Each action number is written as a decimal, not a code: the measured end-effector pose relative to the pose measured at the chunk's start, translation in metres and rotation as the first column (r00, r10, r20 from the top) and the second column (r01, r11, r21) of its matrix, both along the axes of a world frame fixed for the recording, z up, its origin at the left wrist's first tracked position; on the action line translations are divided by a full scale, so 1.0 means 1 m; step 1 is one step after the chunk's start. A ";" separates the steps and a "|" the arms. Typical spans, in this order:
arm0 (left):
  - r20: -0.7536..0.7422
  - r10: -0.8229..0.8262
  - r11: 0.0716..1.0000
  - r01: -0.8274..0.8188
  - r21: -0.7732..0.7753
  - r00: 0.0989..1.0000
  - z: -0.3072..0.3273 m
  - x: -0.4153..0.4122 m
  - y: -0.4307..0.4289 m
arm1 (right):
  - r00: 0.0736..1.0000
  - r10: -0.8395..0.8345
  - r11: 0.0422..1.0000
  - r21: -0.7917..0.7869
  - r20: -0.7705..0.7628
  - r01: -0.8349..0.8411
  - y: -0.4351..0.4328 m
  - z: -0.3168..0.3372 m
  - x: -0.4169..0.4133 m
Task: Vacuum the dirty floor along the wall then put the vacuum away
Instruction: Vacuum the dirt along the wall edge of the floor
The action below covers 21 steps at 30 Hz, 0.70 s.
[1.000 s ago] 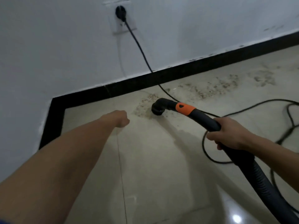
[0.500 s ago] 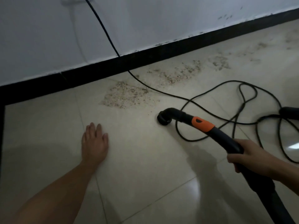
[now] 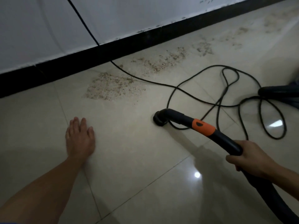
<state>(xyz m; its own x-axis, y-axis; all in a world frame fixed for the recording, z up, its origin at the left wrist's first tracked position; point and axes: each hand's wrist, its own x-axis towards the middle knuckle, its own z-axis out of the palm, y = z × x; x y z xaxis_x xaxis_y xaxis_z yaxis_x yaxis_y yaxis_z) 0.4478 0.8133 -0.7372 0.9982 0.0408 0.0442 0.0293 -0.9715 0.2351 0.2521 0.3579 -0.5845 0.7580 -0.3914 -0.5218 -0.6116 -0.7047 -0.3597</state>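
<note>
My right hand (image 3: 252,157) grips the black vacuum hose handle (image 3: 226,139) with its orange band (image 3: 203,127). The round nozzle (image 3: 159,119) rests on the pale tiled floor, well in front of the dirt. A patch of brown crumbs (image 3: 111,86) lies near the black skirting board (image 3: 97,55), and more crumbs (image 3: 161,62) trail to the right along the wall. My left hand (image 3: 80,137) lies flat on the floor, fingers together, left of the nozzle and holding nothing.
The black power cord (image 3: 191,92) runs down the white wall, across the crumbs and loops over the floor behind the nozzle. A dark part of the vacuum body (image 3: 278,92) shows at the right edge. Glossy tiles reflect a lamp.
The nozzle has come back from the crumb patch toward me and to the right. My left hand dropped from a raised fist to lie flat on the floor.
</note>
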 end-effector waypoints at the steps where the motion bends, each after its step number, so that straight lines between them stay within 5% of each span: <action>1: 0.007 -0.004 1.000 0.004 0.000 1.000 0.000 0.000 0.000 | 1.000 0.002 1.000 -0.003 0.015 -0.002 0.000 -0.002 -0.004; 10: 0.003 0.015 0.999 -0.015 0.033 1.000 0.000 0.002 -0.003 | 0.994 0.056 0.996 -0.079 0.091 -0.049 0.021 -0.017 -0.001; 15: 0.010 0.019 0.999 -0.019 0.034 1.000 -0.001 0.002 -0.002 | 0.960 0.264 0.965 -0.037 0.093 -0.261 0.068 -0.029 0.040; 21: 0.034 0.033 0.999 -0.033 0.008 0.999 -0.003 0.000 -0.001 | 0.968 -0.072 0.997 0.043 0.239 0.063 0.074 -0.039 0.097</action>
